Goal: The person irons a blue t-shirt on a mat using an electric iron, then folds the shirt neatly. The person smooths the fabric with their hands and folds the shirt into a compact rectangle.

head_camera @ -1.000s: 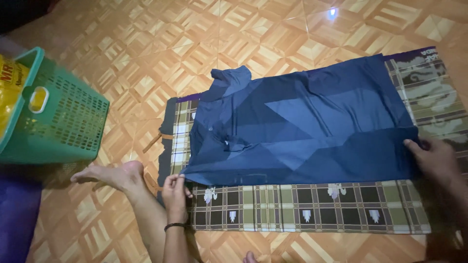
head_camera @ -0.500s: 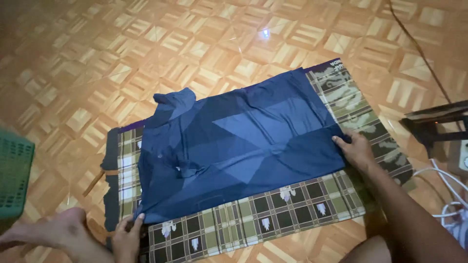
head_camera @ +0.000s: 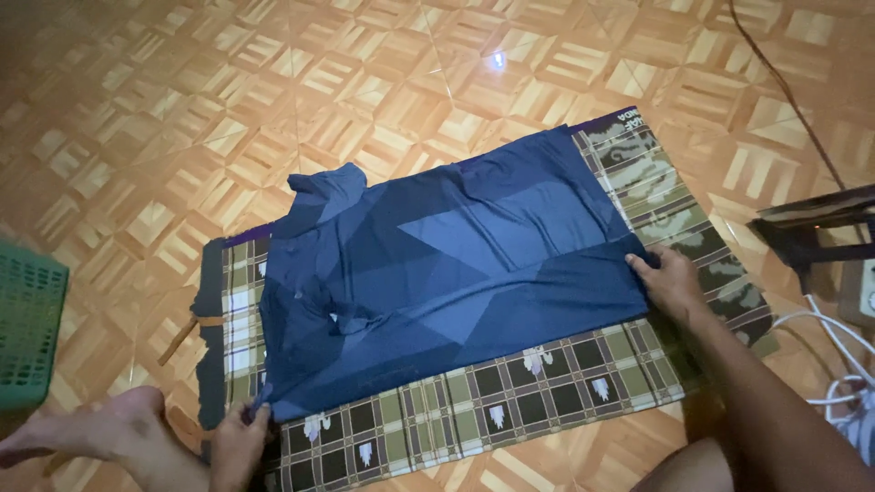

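Observation:
A dark blue shirt (head_camera: 456, 264) with lighter geometric panels lies spread flat on a green-and-black checked cloth (head_camera: 510, 392) on the floor. Its collar end points left. My left hand (head_camera: 239, 442) pinches the shirt's near left corner at the bottom of the view. My right hand (head_camera: 670, 278) grips the shirt's near right edge, fingers pressed on the fabric. Both hands hold the same near edge, stretched between them.
A green plastic basket (head_camera: 27, 328) stands at the left edge. My bare foot (head_camera: 91, 433) rests beside my left hand. A dark stand (head_camera: 811, 228), white cables (head_camera: 843, 364) and a power strip lie at the right. Patterned wooden tiles cover the floor.
The view swung right over the second, so the basket slid almost out of sight. Both hands keep their hold on the shirt's near edge; in the last half second little moved.

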